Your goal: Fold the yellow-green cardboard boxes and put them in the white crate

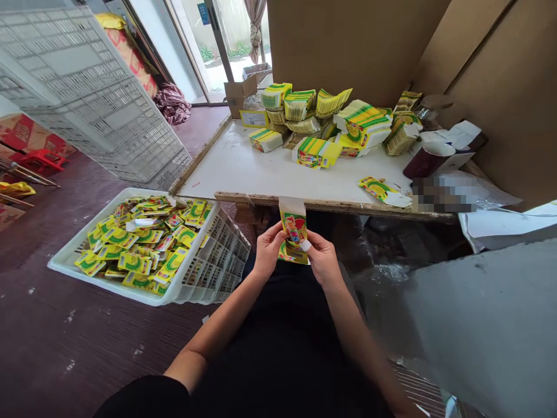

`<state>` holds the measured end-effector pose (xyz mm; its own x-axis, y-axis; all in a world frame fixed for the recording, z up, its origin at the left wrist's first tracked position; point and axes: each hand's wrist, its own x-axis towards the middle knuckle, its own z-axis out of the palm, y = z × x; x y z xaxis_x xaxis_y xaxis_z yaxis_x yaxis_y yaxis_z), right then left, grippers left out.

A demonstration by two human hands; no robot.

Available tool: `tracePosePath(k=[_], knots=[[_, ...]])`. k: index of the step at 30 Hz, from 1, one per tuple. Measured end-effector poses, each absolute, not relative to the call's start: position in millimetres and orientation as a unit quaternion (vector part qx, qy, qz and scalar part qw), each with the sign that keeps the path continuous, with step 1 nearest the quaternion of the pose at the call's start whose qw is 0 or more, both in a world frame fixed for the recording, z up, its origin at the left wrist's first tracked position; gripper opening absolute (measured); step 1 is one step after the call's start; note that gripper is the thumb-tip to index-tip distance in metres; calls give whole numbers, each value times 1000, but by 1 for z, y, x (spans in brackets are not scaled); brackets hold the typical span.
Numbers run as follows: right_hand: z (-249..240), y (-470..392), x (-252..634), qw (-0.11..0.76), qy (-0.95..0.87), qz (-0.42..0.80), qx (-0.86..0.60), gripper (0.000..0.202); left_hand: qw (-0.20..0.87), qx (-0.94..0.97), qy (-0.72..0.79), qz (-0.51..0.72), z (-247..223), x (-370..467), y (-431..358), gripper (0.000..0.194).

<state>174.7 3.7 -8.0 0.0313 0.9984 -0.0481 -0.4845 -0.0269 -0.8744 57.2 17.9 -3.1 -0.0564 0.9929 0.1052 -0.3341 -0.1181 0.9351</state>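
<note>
Between both hands, just below the table's front edge, is a yellow-green printed packet [294, 231] with a pale flap at its top. My left hand [268, 249] pinches its left side. On its lower right side, my right hand [321, 255] grips it, with something white on the thumb. Bundles of similar flat packets [315, 152] stand and lie on the white table [243, 174]. One separate packet [375, 188] rests near the table's front right. To the left, a white crate [174, 290] holds a heap of yellow-green packets [134, 262].
Stacked grey crates [100, 87] lean into view at the upper left. A dark red cup [429, 159] and clear plastic [496, 188] are at the table's right. An open cardboard box [241, 96] is at the back left. Cardboard panels [343, 46] rise behind the table.
</note>
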Motion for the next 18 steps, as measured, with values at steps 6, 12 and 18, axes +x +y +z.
tracePosePath(k=[6, 12, 18], knots=[[-6, -4, 169, 596, -296, 646, -373, 40, 475, 495, 431, 586, 2, 46, 17, 33], [-7, -4, 167, 588, -295, 652, -377, 31, 490, 470, 447, 583, -5, 45, 14, 28], [-9, -3, 173, 583, -373, 584, -424, 13, 517, 473, 411, 584, -5, 41, 15, 33]])
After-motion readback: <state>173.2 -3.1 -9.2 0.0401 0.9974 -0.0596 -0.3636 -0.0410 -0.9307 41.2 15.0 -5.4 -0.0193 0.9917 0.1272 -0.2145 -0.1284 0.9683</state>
